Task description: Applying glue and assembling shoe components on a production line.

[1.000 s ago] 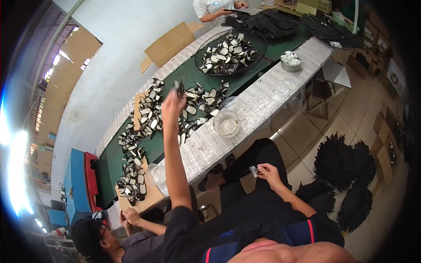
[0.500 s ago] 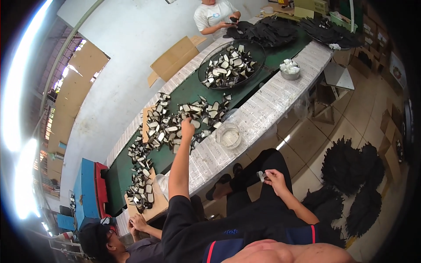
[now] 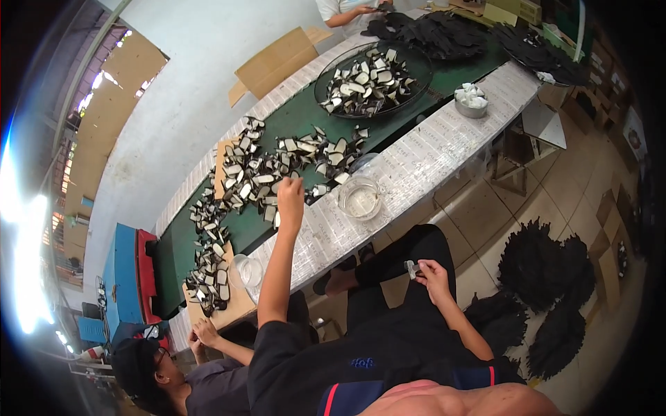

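Note:
My left hand is raised over the near edge of a spread of small black pieces with whitish oval faces. Its fingers are drawn together, and what they hold, if anything, is hidden from this side. Above my lap, my right hand pinches a small pale, translucent piece between thumb and fingers. A round clear glass bowl stands on the table's pale printed edge, just right of my left hand.
A wide dark tray heaped with similar pieces stands farther along the green table. A metal tin holds white bits. Black bundles lie on the tiled floor. Co-workers sit at lower left and at the far side.
My left hand has drawn back slightly from the black pieces, its fingers now above them. My right hand keeps its pinch on the pale piece. The whole view has shifted a little.

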Tool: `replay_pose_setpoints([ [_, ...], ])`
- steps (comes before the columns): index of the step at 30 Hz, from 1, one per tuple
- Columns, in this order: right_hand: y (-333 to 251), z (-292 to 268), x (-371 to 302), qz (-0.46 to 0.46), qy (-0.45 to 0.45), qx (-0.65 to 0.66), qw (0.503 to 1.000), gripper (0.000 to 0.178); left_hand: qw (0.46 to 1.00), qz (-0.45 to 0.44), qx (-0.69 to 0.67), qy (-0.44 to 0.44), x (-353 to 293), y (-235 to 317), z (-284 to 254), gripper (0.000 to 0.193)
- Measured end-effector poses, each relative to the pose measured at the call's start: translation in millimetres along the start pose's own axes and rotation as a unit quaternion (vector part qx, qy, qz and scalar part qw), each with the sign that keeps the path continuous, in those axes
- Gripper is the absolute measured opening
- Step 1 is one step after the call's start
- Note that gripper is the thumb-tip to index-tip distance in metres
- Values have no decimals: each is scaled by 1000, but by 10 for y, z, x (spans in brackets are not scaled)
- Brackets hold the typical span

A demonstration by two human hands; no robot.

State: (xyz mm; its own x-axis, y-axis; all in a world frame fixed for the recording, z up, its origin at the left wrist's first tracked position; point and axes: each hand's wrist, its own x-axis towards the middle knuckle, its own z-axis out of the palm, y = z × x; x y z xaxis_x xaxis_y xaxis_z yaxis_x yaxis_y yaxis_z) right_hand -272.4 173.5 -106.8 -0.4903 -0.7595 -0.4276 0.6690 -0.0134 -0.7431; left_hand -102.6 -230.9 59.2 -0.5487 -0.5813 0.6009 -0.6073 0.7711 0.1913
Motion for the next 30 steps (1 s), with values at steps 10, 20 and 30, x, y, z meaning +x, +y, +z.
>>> replay_pose_setpoints([
  [10, 52, 136, 115, 30, -7, -45, 999, 21, 990, 11, -36, -134, -1587, 623, -626, 23],
  [20, 37, 240, 29, 9, -12, -65, 998, 23, 989, -132, 20, -65, -1424, 71, -420, 23],
  [30, 26, 306, -84, -18, -21, -71, 997, 24, 971, -234, -51, 11, -1906, -76, -290, 26],
])
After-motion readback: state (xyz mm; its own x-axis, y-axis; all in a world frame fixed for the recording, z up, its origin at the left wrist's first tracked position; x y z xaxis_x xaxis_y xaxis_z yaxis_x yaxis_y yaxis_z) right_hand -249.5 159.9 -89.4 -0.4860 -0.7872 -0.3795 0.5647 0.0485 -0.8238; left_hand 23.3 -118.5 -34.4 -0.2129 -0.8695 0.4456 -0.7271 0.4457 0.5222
